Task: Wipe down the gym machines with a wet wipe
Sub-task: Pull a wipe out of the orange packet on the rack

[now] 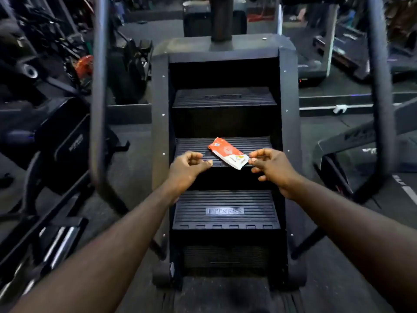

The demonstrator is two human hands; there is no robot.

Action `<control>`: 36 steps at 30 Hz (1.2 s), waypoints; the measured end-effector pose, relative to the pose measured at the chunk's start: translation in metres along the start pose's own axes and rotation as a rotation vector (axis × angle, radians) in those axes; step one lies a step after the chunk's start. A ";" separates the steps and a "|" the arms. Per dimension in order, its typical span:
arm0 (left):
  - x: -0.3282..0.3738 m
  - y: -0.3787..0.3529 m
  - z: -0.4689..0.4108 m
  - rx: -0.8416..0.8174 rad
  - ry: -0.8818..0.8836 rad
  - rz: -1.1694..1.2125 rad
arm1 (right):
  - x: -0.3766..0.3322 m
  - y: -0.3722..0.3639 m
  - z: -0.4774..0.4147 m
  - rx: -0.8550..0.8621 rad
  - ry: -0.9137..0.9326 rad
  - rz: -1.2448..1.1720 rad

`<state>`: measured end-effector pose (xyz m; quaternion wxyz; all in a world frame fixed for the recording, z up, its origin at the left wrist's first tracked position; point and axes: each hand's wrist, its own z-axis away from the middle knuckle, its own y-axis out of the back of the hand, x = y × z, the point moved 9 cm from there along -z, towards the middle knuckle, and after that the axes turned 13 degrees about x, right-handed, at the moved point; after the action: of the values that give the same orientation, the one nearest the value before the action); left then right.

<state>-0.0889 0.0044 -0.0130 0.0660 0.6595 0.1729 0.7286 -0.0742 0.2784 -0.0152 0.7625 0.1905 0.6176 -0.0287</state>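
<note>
My right hand (273, 168) pinches the near corner of the orange-and-white wipe packet (228, 152), which lies on the middle step (255, 144) of the stair machine (291, 109). My left hand (187, 166) hovers just beside the packet, fingers loosely curled, holding nothing.

Orange and white on black

The wipe packet (228, 152) is orange and white; the stair machine (225, 123) black, its steps (225, 206) ribbed.
</note>
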 end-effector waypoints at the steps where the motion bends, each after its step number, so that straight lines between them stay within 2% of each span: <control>1: -0.002 -0.013 -0.016 -0.025 0.008 -0.015 | 0.004 -0.004 -0.015 0.016 0.002 0.025; 7: -0.039 -0.079 -0.105 -0.068 -0.009 -0.250 | 0.052 -0.021 -0.113 0.121 0.046 0.247; 12: -0.088 -0.133 -0.171 -0.045 0.077 -0.405 | 0.106 -0.051 -0.204 0.072 0.086 0.478; 16: -0.119 -0.171 -0.215 -0.038 0.043 -0.507 | 0.141 -0.078 -0.254 0.080 0.114 0.611; 20: -0.133 -0.196 -0.247 -0.034 -0.026 -0.538 | 0.153 -0.103 -0.284 0.102 0.127 0.626; 24: -0.134 -0.215 -0.269 -0.081 -0.184 -0.627 | 0.160 -0.118 -0.301 0.116 0.092 0.604; 29: -0.135 -0.230 -0.288 -0.084 -0.310 -0.696 | 0.168 -0.120 -0.307 0.203 0.080 0.550; 32: -0.132 -0.230 -0.296 -0.047 -0.292 -0.644 | 0.171 -0.120 -0.311 0.242 0.071 0.537; 36: -0.129 -0.223 -0.306 0.003 -0.195 -0.572 | 0.169 -0.130 -0.317 0.215 0.115 0.568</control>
<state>-0.4034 0.1200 -0.2309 0.2839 0.6509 0.3457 0.6134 -0.3661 0.2942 -0.2620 0.6794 0.4364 0.5752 0.1312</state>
